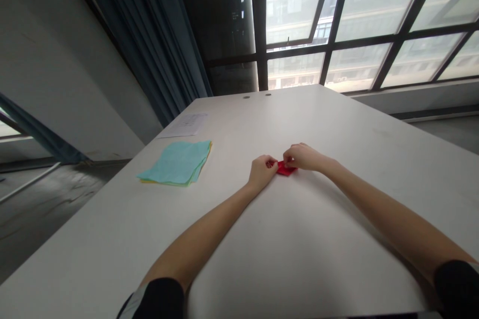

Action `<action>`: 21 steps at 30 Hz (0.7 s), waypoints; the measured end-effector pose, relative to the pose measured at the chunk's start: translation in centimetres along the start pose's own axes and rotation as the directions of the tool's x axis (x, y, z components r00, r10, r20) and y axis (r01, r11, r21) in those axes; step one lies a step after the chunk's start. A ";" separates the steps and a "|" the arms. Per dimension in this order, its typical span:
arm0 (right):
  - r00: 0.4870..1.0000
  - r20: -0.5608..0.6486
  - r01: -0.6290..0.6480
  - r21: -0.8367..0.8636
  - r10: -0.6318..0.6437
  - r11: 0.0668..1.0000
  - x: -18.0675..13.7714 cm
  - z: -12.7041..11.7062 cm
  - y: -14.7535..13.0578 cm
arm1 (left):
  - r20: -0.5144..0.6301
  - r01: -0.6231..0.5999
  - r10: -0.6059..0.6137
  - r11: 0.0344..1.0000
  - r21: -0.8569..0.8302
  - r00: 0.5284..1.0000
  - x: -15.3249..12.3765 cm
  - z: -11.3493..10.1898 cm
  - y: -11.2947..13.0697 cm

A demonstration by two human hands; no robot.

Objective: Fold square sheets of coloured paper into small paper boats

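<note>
A small folded piece of red paper (285, 170) lies on the white table (299, 239) a little past its middle. My left hand (262, 171) pinches its left edge with curled fingers. My right hand (302, 156) presses and pinches the paper's top right part, fingers bent down onto it. Most of the red paper is covered by the two hands. Both forearms stretch out over the table from the near edge.
A stack of light green paper sheets (177, 163) with a yellow sheet underneath lies to the left. A white printed sheet (186, 124) lies further back near the left edge. Dark curtains (157, 35) and large windows (355, 20) stand beyond the table's far end.
</note>
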State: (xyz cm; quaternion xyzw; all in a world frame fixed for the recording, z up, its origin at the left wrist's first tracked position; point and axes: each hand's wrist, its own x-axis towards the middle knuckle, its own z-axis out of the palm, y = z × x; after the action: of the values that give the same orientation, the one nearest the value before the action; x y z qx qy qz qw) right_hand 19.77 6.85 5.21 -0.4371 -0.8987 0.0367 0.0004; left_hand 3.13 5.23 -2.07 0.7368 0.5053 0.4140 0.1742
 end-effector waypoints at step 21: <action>0.999 0.047 -0.009 0.193 0.000 0.981 -1.6 -2.8 1.6 | -0.035 0.017 -0.013 0.994 0.110 0.999 0.4 -0.7 0.5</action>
State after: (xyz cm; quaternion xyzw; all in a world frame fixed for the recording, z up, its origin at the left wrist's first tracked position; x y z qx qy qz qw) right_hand 22.13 6.74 7.93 -0.4359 -0.8897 0.1340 0.0218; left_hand 2.93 5.24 -1.10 0.7344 0.5357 0.3966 0.1276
